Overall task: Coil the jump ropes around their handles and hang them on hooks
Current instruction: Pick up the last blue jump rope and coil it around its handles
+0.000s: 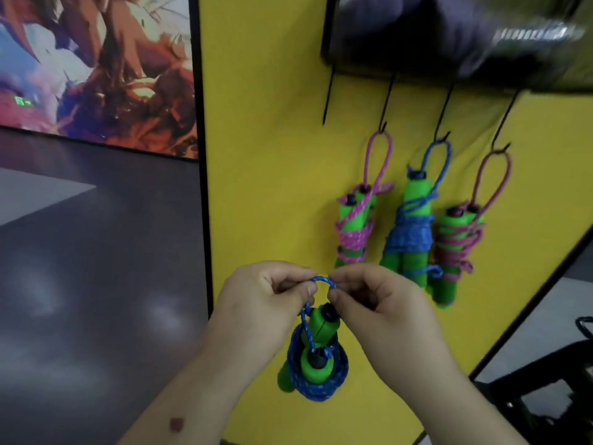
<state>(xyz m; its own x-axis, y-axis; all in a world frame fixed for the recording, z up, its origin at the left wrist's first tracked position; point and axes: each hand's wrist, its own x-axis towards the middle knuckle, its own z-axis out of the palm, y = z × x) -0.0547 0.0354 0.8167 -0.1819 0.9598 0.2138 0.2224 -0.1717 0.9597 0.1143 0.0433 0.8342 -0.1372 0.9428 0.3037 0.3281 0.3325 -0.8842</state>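
Yellow wall panel (272,130) w/ black frame, colourful mural (96,65) at left, glossy dark floor (96,284).

The board (272,155) was bright yellow with a black edge. Green handles (414,200) wore pink-flecked and blue-flecked ropes (407,239). The floor (96,252) was glossy dark grey.

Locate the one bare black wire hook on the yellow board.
In the head view, the bare black wire hook hangs upper centre on the yellow board, leftmost of four, just left of the hook carrying the pink-roped bundle.

Blurred dark object (462,30), perhaps fabric
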